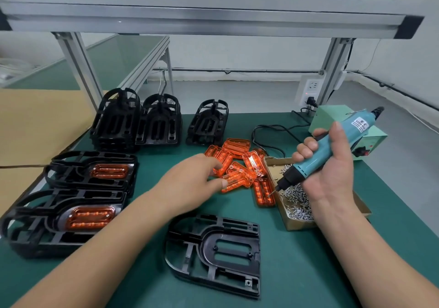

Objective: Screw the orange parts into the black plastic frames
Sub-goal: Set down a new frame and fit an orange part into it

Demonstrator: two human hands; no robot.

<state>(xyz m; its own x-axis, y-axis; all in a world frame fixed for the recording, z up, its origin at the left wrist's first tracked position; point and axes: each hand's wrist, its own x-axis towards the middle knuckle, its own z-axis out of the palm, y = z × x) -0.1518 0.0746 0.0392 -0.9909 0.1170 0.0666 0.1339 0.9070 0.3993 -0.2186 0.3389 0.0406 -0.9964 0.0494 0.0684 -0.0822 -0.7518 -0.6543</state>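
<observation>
Label (pixel 359 124) on teal screwdriver (pixel 320 151), blurred

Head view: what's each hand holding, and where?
Right hand grips the screwdriver around its mid-body. Left hand pinches an orange part by its left end.

**Desk contents, counted by kind.** Black frames: one empty frame (pixel 213 253) lying singly at near centre; two flat stacks (pixel 31 227) at left, each topped by one fitted orange part (pixel 89 217); three far stacks (pixel 159 122). Loose orange parts (pixel 237 165): about eight, overlapping, so the count is uncertain. One electric screwdriver (pixel 325 147). One cardboard box (pixel 299 224) of screws (pixel 294 203), too many to count. One pale green power unit (pixel 332 115).
</observation>
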